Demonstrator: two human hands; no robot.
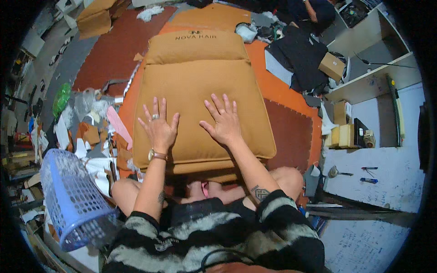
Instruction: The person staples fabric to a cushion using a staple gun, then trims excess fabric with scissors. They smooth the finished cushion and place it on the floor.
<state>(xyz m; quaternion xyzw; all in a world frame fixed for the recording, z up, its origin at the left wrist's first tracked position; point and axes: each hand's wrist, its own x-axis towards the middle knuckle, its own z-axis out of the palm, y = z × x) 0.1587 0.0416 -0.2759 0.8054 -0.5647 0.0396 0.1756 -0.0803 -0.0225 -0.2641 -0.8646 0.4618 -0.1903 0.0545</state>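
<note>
In front of me lies a large tan padded cushion (195, 82), with piped edges and a seam across its far end, where dark lettering and a logo are printed. My left hand (159, 128) rests on its left half, fingers spread, with a ring and a wristwatch (157, 155) on that arm. On the right half my right hand (223, 122) lies flat, its fingers also apart. Neither hand holds anything. Below the cushion's near edge another tan layer (205, 174) shows, close to my crossed legs.
A blue perforated plastic basket (75, 195) leans at my left, beside fabric scraps (91, 136) and a green bag (61, 98). To the right stand white shelves (368, 177) with pens and yellow blocks. Dark cloth (302, 59) and a cardboard box (331, 66) lie far right; another person (314, 11) is beyond.
</note>
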